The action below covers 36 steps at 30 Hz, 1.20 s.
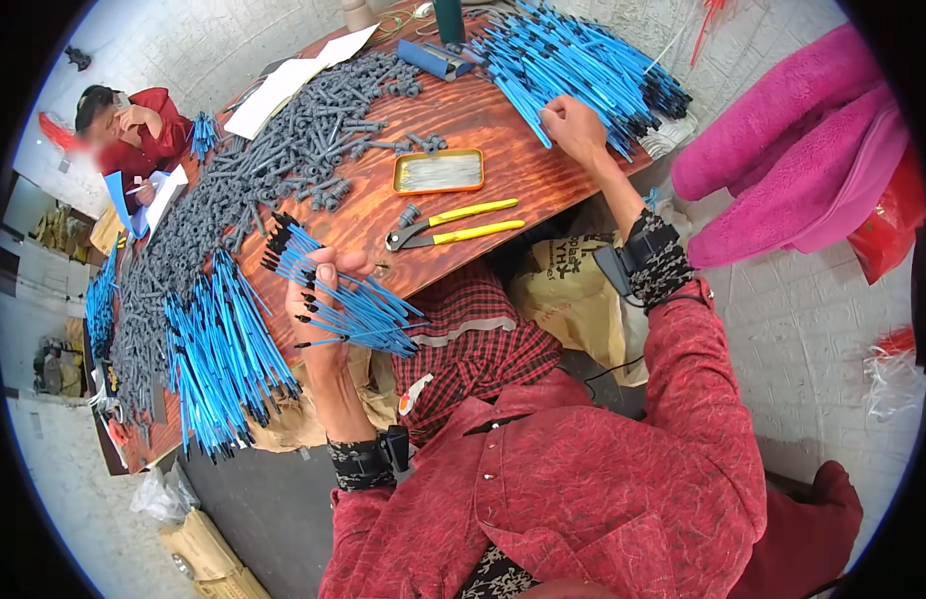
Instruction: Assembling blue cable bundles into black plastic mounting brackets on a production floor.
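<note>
My left hand (328, 285) is closed around a bundle of thin blue sticks with black ends (373, 311), held above the table's near edge. At the far right, my right hand (578, 130) has its fingers curled in a pinch on a blue stick (528, 110) at the edge of a large pile of similar sticks (593, 65). Between my hands lie yellow-handled pliers (453, 225) and a shallow orange-rimmed tin (438, 172) holding fine pale pieces. A single small grey plastic part (410, 215) lies beside the pliers.
Many grey plastic parts (283, 130) spread across the wooden table (523, 185). Another heap of blue sticks (223, 349) hangs over its near left edge. White paper (273, 105) and a blue box (435, 60) lie behind. A person (148, 125) sits far left; pink cloth (792, 140) is right.
</note>
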Motion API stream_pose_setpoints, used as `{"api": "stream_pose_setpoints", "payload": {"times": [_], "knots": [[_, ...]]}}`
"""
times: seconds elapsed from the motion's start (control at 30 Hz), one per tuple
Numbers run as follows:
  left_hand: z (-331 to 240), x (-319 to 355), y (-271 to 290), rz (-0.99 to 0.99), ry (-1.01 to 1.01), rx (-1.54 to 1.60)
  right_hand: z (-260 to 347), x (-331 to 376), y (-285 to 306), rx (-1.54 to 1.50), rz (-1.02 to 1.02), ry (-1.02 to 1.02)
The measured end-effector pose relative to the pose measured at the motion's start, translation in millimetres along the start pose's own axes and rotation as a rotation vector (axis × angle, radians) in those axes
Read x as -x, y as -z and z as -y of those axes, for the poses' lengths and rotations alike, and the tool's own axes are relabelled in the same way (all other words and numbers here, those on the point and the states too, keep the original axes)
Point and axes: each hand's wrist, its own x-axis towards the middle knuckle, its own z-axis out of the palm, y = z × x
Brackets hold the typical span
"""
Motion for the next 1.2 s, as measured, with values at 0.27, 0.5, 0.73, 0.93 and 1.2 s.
{"api": "stream_pose_setpoints", "payload": {"times": [0.27,0.5,0.73,0.93,1.2], "knots": [[3,2,1,-0.031,-0.021,-0.004,-13,-6,19,-0.57,0.362,0.003],[4,2,3,-0.052,-0.022,-0.008,8,13,32,-0.925,0.41,-0.049],[6,0,8,-0.02,-0.04,0.039,-7,32,33,-0.727,0.261,0.005],[6,-4,6,-0.001,-0.043,0.036,-45,47,15,-0.087,-0.026,0.018],[8,-4,5,-0.004,-0.049,0.067,-34,25,4,0.286,-0.329,0.097]]}}
